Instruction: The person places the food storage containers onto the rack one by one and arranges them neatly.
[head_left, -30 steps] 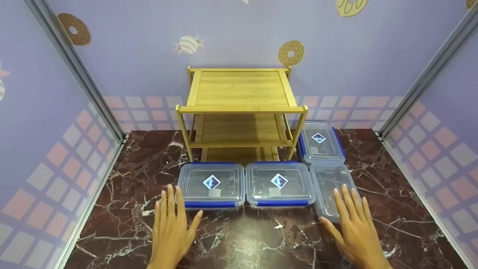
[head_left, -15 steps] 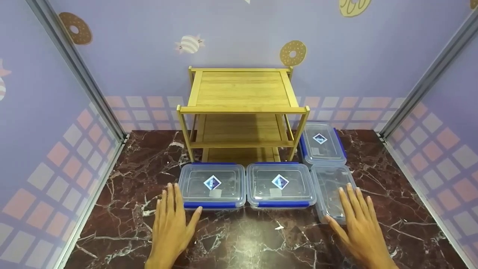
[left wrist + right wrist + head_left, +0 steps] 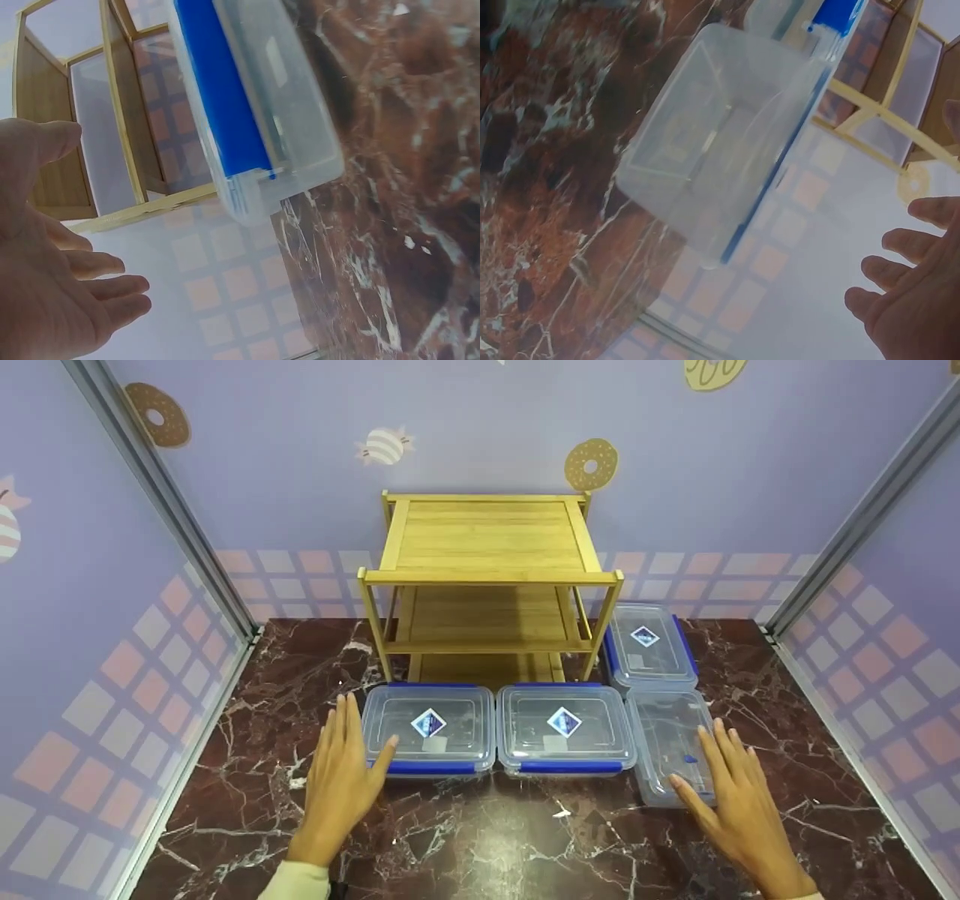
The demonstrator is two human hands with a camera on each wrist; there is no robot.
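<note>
My left hand, fingers extended, is at the left end of a clear lidded food container with blue clips; its thumb overlaps the front corner in the head view. In the left wrist view the hand is apart from the container's blue clip. My right hand is spread over the right edge of another clear container, which lies lengthwise, and holds nothing. The right wrist view shows that container's side with the fingers away from it. A third container stands between them.
Behind the containers stands a three-level wooden shelf rack. One more lidded container is beside the rack's right legs. Purple printed panels enclose the dark marbled tabletop at the back and both sides.
My left hand has moved forward and up to the left container's end. The right hand has shifted slightly right, with its thumb higher. The containers and rack stay put.
</note>
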